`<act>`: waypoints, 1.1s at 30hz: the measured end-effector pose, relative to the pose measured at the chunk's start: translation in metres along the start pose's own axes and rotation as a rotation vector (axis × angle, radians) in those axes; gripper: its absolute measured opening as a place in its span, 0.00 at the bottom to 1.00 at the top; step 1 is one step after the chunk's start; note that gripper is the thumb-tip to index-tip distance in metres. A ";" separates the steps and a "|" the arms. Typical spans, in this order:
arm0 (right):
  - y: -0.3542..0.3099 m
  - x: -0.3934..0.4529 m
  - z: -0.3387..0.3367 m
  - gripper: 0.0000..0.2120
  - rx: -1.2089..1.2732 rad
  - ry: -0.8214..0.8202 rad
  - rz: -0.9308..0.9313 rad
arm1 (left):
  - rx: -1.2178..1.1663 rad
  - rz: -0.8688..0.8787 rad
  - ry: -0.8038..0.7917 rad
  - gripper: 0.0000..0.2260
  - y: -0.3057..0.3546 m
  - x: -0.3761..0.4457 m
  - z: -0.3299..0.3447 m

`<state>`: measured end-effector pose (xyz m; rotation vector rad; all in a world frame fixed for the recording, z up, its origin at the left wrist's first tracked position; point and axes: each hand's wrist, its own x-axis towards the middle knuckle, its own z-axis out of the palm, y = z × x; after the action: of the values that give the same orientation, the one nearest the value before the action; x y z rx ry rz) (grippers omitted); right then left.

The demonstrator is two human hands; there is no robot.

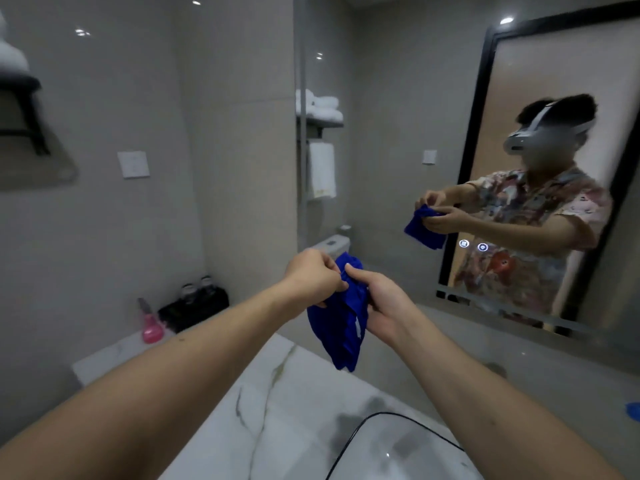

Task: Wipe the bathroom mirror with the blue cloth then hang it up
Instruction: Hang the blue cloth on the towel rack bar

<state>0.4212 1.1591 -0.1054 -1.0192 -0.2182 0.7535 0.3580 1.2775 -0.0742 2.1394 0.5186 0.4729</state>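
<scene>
The blue cloth hangs crumpled between both hands above the marble counter. My left hand pinches its upper edge from the left. My right hand grips it from the right, thumb on top. The bathroom mirror covers the wall ahead and to the right; it reflects a person holding the same cloth in front of a black-framed doorway.
A white marble counter runs below, with a black-rimmed basin at the bottom. A pink bottle and a black tray with two small jars stand at the back left. A black wall rack with white towels is at upper left.
</scene>
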 end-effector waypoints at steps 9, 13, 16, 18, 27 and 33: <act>0.050 0.018 0.073 0.12 -0.005 -0.287 0.167 | -0.022 -0.206 0.223 0.08 -0.049 -0.042 -0.082; 0.075 0.022 0.111 0.11 -0.031 -0.412 0.211 | -0.064 -0.269 0.307 0.06 -0.076 -0.062 -0.125; 0.092 0.024 0.144 0.14 -0.027 -0.477 0.234 | -0.090 -0.309 0.365 0.06 -0.096 -0.074 -0.159; 0.102 0.026 0.166 0.17 -0.036 -0.497 0.262 | -0.117 -0.333 0.402 0.05 -0.109 -0.083 -0.183; 0.158 0.048 0.260 0.17 -0.038 -0.385 0.329 | -0.324 -0.429 0.523 0.09 -0.169 -0.104 -0.287; 0.195 0.057 0.313 0.15 -0.175 -0.524 0.381 | -0.288 -0.415 0.462 0.13 -0.206 -0.106 -0.324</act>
<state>0.2164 1.4707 -0.1121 -1.0245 -0.5589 1.3662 0.0651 1.5481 -0.0772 1.5882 1.0580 0.7553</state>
